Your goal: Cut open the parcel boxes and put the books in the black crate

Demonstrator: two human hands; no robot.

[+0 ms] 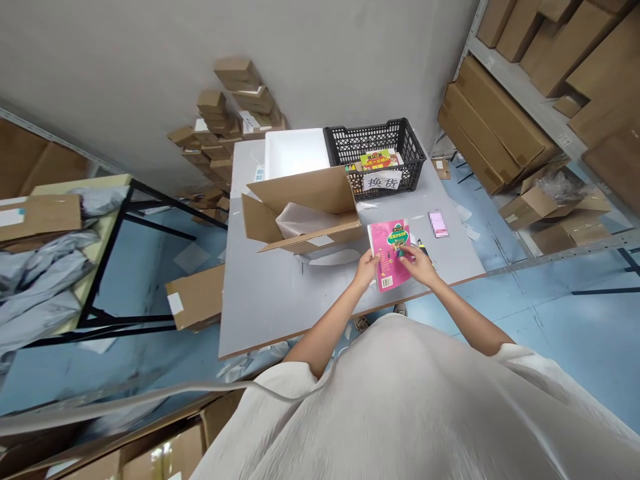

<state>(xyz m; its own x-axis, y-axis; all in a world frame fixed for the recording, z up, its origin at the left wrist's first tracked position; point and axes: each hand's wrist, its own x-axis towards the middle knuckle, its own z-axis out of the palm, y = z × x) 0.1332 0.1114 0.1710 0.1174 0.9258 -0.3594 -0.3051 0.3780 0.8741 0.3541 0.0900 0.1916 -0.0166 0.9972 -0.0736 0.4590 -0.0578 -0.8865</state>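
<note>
A pink book (388,260) with a green title patch is held up over the front right part of the grey table (260,300). My left hand (367,268) is closed on its left edge. The fingers of my right hand (419,265) press on the book's cover from the right, closed around something too small to make out. Left of the book is an open cardboard box (305,243) with translucent plastic wrap (305,220) inside. Behind the book, a black crate (414,175) holds books (379,160) and bears a white label (382,181).
A white foam tray (297,150) lies behind the box. A pink phone (438,224) is at the table's right, and a dark-and-yellow item (423,247) partly shows beside my right hand. Stacked cartons (237,75) stand behind; shelves of boxes (525,67) are at right.
</note>
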